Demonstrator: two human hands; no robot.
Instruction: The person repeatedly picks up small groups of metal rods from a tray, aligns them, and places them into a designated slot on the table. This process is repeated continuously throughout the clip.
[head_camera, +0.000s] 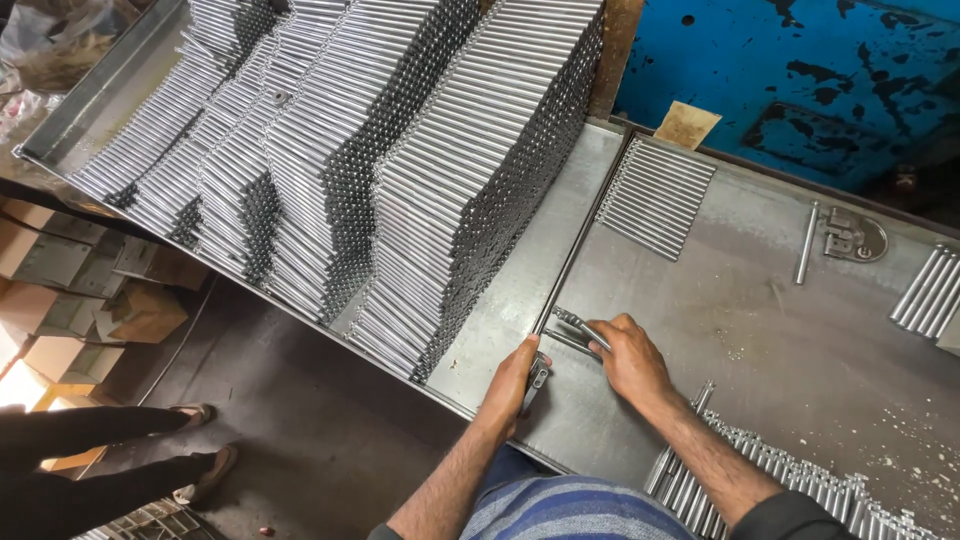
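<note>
The left hand (515, 380) covers the upper part of a short metal piece (537, 385); whether the fingers clamp it cannot be told. The right hand (630, 355) hides the near ends of the thin rods (575, 322) under its fingers. Right of that hand, the loose rod pile (800, 480) runs off the lower edge, partly behind the forearm. Far left, a bystander's legs (90, 460) are cut off at the frame edge.
</note>
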